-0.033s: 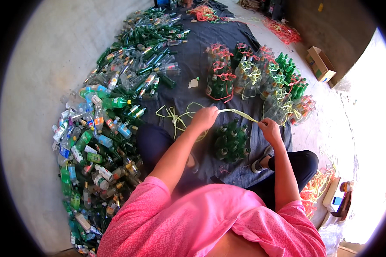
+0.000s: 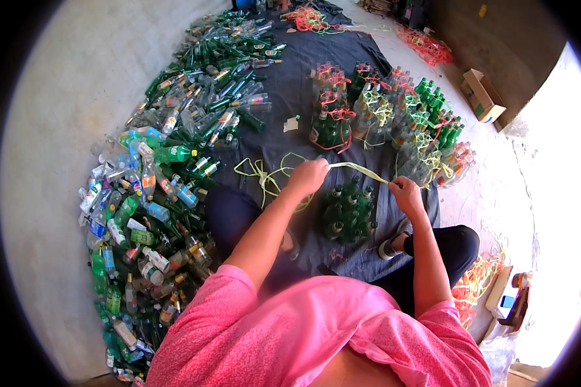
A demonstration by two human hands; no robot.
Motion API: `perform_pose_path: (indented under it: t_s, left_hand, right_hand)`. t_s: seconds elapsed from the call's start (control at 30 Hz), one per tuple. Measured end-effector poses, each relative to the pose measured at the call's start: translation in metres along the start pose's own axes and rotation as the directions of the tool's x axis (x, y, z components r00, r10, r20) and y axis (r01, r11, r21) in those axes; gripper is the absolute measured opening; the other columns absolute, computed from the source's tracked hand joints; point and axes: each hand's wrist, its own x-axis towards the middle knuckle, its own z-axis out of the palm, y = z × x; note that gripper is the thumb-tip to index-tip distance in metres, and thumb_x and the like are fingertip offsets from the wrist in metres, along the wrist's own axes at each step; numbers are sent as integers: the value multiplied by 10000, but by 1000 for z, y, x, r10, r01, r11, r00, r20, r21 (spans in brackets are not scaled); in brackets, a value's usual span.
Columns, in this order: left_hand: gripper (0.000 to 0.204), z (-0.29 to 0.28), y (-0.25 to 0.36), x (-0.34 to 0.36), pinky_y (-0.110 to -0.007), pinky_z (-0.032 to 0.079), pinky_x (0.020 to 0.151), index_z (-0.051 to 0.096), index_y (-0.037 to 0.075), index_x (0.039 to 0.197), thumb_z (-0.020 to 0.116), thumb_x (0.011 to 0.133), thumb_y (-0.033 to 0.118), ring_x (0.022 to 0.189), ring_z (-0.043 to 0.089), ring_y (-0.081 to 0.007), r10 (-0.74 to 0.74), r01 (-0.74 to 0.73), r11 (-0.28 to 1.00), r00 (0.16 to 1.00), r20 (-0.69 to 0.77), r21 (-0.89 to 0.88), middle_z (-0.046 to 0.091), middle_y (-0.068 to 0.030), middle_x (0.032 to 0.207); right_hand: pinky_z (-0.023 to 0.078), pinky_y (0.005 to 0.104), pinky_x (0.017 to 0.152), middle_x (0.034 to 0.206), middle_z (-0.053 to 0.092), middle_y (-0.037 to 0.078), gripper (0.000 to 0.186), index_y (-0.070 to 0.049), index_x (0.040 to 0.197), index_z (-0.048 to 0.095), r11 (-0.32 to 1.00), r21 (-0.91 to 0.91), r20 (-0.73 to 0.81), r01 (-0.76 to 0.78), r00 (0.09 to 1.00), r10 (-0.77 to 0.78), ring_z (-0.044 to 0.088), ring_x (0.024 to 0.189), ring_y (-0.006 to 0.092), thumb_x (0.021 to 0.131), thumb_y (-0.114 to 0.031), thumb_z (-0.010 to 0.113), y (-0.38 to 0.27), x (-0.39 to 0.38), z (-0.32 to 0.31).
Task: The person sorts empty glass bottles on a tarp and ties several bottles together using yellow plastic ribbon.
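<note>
Both my hands grip a pale yellow plastic strap (image 2: 357,168), which spans the gap between them with a slight upward bow. My left hand (image 2: 310,175) is closed round one end, and loose yellow loops (image 2: 263,178) trail from it over the dark sheet. Its far end is pinched between the fingers of my right hand (image 2: 405,192). Below the strap, between my feet, a tight cluster of green glass bottles (image 2: 349,213) stands upright, with no strap visible around it. Neither hand touches these bottles.
A long heap of loose bottles (image 2: 155,213) lies along the left wall. Bundles of bottles tied with coloured straps (image 2: 381,116) stand ahead to the right. Orange strap tangles (image 2: 474,284) and a cardboard box (image 2: 483,97) are on the right, all around a dark ground sheet (image 2: 290,84).
</note>
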Motion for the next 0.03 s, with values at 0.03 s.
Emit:
perform_pose_path:
  t_s: [0.03]
  left_hand:
    - [290,1,0,0,-584,492,751,625,40,969,543,1026,313,901,645,-492,-11,11,1000,1000,8,-3,689,-257,917]
  right_hand:
    - [538,408,732,815,714,196,277,10,954,737,1000,1,3,-4,1000,4,719,781,323,903,-260,697,1,-2,1]
